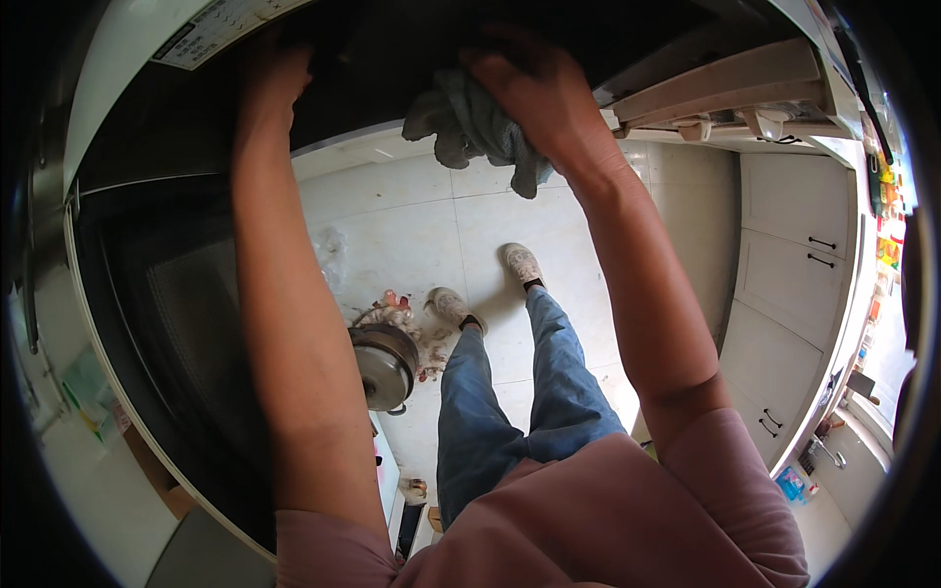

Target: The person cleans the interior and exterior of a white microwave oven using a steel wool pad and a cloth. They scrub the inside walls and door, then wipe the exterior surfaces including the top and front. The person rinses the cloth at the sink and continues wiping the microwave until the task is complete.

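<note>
My right hand (526,88) grips a bunched grey-green cloth (478,121), whose folds hang below the fingers. It is at the dark front of an appliance (367,95) that looks like a microwave oven, and its fingertips fade into shadow. Further left, my left hand (279,66) reaches up into the same dark area. Its fingers are mostly lost in the shadow, so what they touch cannot be made out. Beside my left forearm stands a black door (184,294) with a mesh window. A label (213,37) bearing writing sits on the pale edge above.
A lidded metal pot (382,367) stands on the tiled floor (412,220) near my feet, with scattered debris (397,312) and a clear plastic bag (331,253) beyond it. White cabinets (790,250) line the right side. A blue bottle (792,483) stands near a sink tap (831,454).
</note>
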A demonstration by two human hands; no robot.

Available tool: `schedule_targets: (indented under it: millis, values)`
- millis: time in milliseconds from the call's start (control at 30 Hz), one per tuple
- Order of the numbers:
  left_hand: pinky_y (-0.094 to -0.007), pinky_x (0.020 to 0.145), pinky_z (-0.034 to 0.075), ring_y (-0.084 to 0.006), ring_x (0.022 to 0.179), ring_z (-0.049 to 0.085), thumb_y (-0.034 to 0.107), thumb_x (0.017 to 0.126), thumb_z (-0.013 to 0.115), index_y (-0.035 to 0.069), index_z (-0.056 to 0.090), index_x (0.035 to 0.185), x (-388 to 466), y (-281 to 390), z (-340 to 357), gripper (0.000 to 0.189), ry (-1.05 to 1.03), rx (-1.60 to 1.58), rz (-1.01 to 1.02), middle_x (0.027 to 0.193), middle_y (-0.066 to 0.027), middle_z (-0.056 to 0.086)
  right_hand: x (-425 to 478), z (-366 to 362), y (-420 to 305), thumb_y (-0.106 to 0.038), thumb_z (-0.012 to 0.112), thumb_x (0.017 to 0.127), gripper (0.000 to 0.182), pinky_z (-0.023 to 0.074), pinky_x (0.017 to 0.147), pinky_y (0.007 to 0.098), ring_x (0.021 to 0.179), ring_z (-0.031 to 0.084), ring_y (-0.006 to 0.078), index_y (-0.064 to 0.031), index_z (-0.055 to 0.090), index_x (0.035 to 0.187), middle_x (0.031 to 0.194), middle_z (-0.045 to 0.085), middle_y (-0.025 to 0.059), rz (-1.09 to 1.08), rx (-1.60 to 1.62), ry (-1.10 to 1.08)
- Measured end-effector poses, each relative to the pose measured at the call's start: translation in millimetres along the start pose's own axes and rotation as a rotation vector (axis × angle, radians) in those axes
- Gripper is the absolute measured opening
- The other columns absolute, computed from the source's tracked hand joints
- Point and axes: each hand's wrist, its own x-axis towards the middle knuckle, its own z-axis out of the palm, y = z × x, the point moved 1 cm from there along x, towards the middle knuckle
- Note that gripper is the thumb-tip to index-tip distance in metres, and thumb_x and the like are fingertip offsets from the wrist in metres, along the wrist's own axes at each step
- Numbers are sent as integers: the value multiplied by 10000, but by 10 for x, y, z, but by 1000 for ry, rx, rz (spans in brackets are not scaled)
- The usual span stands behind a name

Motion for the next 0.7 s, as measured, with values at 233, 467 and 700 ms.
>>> schedule_targets:
  millis: [233, 467, 700]
  values:
    - [-270, 574, 459, -136, 662, 558, 256, 896, 679, 134, 500, 1507, 204, -329, -54, 647, 104, 337, 253, 939, -72, 685, -13, -28, -32, -390, 648, 881, 530, 514, 975, 389, 1094, 679, 392, -15, 672, 1255, 1143, 708, 260, 35, 80, -8]
    - [-333, 723, 532, -208, 867, 647, 229, 887, 677, 92, 534, 1453, 628, -84, 77, 599, 277, 941, 837, 1103, -135, 681, -12, -104, -111, -381, 648, 872, 497, 521, 965, 396, 1075, 685, 389, -23, 697, 1212, 1117, 715, 254, 39, 46, -61]
    - [-332, 743, 544, -207, 883, 656, 219, 894, 675, 95, 529, 1450, 1279, 73, -114, 588, 147, 1039, 632, 1111, -132, 681, -5, -58, -56, -389, 651, 867, 538, 521, 978, 389, 1089, 679, 390, -2, 674, 1240, 1146, 700, 268, 46, 84, -4]
